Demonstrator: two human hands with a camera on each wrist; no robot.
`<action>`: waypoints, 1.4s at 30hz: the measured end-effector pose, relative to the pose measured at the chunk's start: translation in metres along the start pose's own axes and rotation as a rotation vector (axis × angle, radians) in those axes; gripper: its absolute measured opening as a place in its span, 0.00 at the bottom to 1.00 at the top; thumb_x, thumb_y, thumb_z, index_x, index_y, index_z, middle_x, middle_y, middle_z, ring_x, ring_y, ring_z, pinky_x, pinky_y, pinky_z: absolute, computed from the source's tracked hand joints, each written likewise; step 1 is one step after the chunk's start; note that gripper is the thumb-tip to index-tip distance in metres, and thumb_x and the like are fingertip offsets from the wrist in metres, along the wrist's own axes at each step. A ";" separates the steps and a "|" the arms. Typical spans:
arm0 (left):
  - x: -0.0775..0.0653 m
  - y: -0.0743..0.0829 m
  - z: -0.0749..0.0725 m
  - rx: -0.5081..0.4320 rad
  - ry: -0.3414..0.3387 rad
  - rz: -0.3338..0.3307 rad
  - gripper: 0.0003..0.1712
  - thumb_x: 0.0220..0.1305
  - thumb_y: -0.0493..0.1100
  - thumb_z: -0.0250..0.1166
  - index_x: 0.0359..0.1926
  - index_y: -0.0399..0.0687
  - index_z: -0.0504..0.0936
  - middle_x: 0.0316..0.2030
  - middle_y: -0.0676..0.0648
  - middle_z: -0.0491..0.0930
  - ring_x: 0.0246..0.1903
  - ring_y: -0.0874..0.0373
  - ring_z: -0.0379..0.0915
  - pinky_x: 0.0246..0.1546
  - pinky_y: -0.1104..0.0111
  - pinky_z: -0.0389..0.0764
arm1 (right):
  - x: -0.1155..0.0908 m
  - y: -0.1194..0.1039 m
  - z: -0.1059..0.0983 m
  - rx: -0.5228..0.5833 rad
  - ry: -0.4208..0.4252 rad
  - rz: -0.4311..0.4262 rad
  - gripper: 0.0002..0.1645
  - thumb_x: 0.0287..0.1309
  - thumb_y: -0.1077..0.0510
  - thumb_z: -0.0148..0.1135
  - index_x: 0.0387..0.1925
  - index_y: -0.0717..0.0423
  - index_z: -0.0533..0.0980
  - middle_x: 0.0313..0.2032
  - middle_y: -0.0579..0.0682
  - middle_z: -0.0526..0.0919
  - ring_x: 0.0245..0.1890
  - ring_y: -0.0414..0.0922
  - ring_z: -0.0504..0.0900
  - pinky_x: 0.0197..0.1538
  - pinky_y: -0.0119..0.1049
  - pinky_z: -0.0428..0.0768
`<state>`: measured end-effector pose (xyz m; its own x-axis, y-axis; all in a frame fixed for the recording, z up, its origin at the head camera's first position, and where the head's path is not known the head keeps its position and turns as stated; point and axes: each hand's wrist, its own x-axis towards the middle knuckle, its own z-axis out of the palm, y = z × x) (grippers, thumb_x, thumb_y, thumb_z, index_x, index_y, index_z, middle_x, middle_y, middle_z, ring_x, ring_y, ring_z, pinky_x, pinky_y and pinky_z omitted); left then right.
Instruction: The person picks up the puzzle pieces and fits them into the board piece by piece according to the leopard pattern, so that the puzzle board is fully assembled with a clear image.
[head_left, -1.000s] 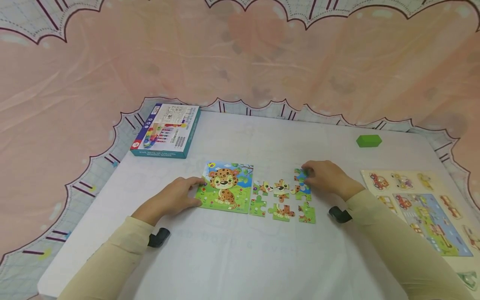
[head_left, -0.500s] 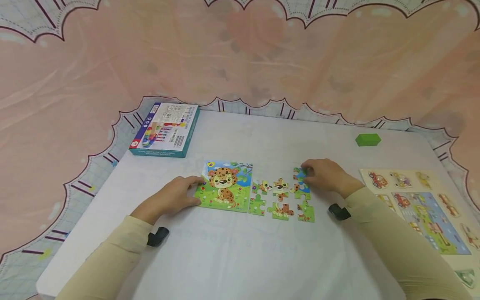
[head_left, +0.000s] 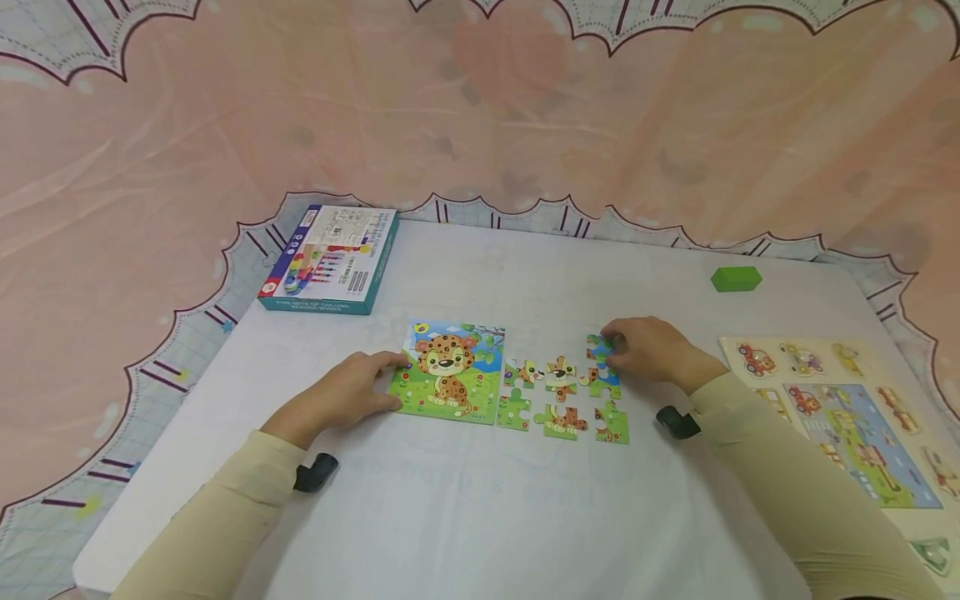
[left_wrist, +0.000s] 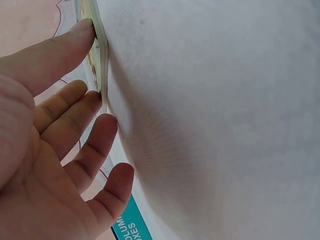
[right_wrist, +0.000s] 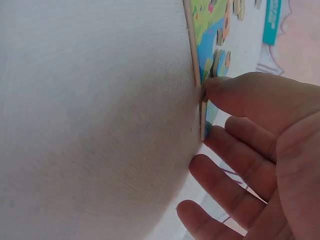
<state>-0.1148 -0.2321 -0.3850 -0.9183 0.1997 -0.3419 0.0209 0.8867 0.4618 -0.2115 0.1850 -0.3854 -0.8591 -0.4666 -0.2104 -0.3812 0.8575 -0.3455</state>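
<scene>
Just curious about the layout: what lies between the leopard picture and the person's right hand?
Puzzle pieces with leopard parts lie between the leopard picture and the right hand; the head view shows this.

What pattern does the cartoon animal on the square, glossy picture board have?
The spotted cartoon animal has dark spots on orange, clearest in the head view.

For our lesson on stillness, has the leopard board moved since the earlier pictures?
No: judged against the teal-sided box in the head view, the leopard board shows no visible shift.
</scene>
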 end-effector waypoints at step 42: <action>0.002 -0.002 -0.001 0.003 0.003 0.036 0.36 0.62 0.44 0.72 0.69 0.44 0.72 0.58 0.38 0.74 0.56 0.43 0.69 0.60 0.48 0.70 | 0.001 0.004 0.001 0.031 0.002 0.025 0.27 0.59 0.56 0.64 0.59 0.63 0.77 0.55 0.60 0.81 0.56 0.58 0.76 0.62 0.59 0.70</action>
<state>-0.1167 -0.2340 -0.3860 -0.9182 0.2302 -0.3222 0.0555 0.8804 0.4709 -0.2136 0.1871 -0.3882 -0.8690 -0.4448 -0.2170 -0.3492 0.8618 -0.3680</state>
